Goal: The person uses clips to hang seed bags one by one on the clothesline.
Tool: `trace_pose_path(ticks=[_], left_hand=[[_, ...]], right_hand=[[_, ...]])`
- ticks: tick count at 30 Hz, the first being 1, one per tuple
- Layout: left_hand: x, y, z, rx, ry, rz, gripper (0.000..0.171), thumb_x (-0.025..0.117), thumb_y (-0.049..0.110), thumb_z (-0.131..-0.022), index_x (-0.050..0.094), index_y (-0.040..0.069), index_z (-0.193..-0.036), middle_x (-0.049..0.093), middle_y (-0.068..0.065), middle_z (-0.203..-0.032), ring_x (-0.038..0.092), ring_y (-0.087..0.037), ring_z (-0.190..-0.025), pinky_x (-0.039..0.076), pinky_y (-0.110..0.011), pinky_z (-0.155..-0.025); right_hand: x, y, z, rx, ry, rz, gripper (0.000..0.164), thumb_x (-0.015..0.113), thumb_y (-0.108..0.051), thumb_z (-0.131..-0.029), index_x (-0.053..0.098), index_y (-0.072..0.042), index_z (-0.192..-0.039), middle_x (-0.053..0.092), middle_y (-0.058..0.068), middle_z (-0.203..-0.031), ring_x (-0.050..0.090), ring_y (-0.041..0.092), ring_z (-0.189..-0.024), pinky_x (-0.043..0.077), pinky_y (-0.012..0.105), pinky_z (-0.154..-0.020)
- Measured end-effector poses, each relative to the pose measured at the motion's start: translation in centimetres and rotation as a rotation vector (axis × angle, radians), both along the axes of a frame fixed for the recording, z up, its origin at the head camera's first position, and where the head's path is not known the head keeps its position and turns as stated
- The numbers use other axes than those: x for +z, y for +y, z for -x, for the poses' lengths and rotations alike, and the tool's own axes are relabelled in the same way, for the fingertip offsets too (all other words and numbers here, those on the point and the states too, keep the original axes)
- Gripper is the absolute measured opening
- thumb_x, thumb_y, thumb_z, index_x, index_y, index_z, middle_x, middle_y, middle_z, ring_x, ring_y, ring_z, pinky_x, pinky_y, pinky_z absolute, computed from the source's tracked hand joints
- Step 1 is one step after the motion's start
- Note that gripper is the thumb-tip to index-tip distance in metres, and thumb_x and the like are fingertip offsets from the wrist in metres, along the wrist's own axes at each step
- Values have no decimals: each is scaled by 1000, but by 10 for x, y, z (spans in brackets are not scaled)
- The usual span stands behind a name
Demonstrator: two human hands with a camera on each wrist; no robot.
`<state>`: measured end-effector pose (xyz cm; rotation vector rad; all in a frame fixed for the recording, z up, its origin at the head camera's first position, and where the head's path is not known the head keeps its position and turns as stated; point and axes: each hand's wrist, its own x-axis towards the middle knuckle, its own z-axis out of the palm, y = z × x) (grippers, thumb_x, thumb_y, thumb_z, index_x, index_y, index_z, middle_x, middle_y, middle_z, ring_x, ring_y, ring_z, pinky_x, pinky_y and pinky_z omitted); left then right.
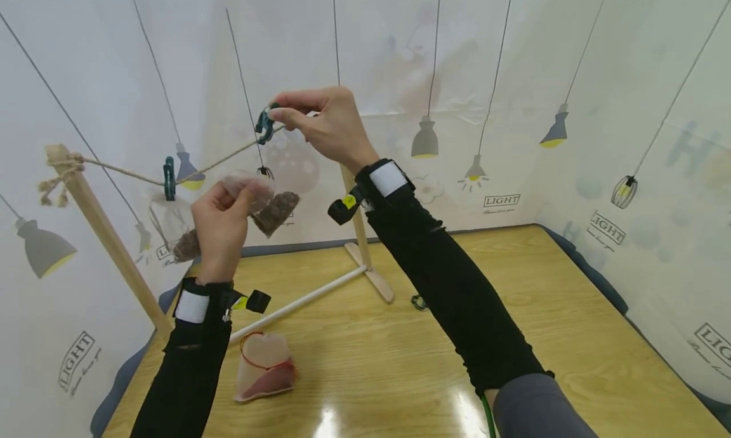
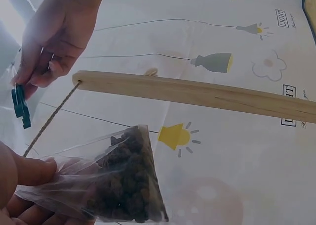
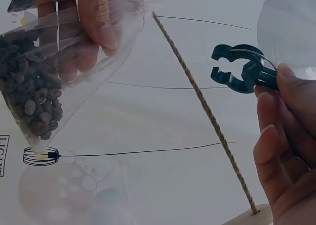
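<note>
My left hand [image 1: 219, 225] pinches the gathered top of a clear plastic bag [image 2: 126, 178] holding dark, pebble-like bits; the bag hangs tilted, just below a twine line [image 1: 225, 157]. Above it, thumb and fingers of my right hand [image 1: 328, 120] squeeze the handles of a dark green spring clip [image 3: 242, 69]. In the right wrist view the clip's mouth is spread apart, with nothing between its tips, beside the twine. Farther left, a second green clip [image 1: 169, 179] on the line carries another clear bag [image 1: 165, 217] with dark bits, partly behind my left hand.
The twine runs between two wooden posts [image 1: 114, 241] joined low by a white bar [image 1: 302, 300]. On the wooden table [image 1: 354, 362] lie a pale drawstring pouch [image 1: 264, 358] with a red cord and a small dark green object [image 1: 419, 303]. Lamp-printed white sheets [image 1: 571, 190] surround the table.
</note>
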<state>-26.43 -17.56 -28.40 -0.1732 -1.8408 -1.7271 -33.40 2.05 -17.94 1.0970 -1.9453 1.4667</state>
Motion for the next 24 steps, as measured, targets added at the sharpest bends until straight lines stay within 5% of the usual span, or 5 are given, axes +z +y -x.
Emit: trace_pose_path(ticks=[6, 12, 15, 19, 24], left_hand=[[7, 4, 4, 14, 31, -5, 20, 74, 21, -96, 74, 2, -102, 76, 5, -88, 73, -10, -86, 57, -22, -81], [11, 9, 6, 73, 2, 15, 17, 72, 23, -96, 74, 8, -103, 75, 5, -90, 72, -10, -88, 58, -21, -83], [10, 9, 5, 85, -15, 14, 18, 72, 25, -96, 74, 9, -106, 75, 6, -91, 72, -9, -88, 58, -21, -83], [12, 10, 6, 85, -14, -14, 19, 73, 25, -96, 74, 8, -105, 76, 5, -91, 72, -10, -88, 58, -21, -83], [15, 12, 6, 82, 4, -36, 20, 73, 25, -95, 75, 7, -106, 76, 4, -91, 73, -10, -89, 59, -21, -84]], right_hand=[[8, -10, 1, -19, -16, -83, 23, 75, -18, -96, 79, -6, -115, 80, 9, -98, 70, 12, -78, 53, 21, -73], [16, -19, -1, -179, -52, -255, 28, 73, -35, -96, 78, -20, -120, 81, -2, -95, 71, 2, -80, 49, 20, -64], [17, -24, 1, -141, -87, -281, 28, 72, -33, -97, 78, -18, -120, 81, -1, -100, 71, 3, -82, 51, 20, -64], [14, -29, 4, 6, -111, -222, 23, 73, -19, -97, 79, -6, -115, 80, 9, -104, 72, 10, -80, 56, 21, -70], [12, -32, 6, 44, -112, -229, 22, 73, -16, -97, 78, -3, -114, 80, 11, -101, 72, 13, -79, 55, 22, -68]])
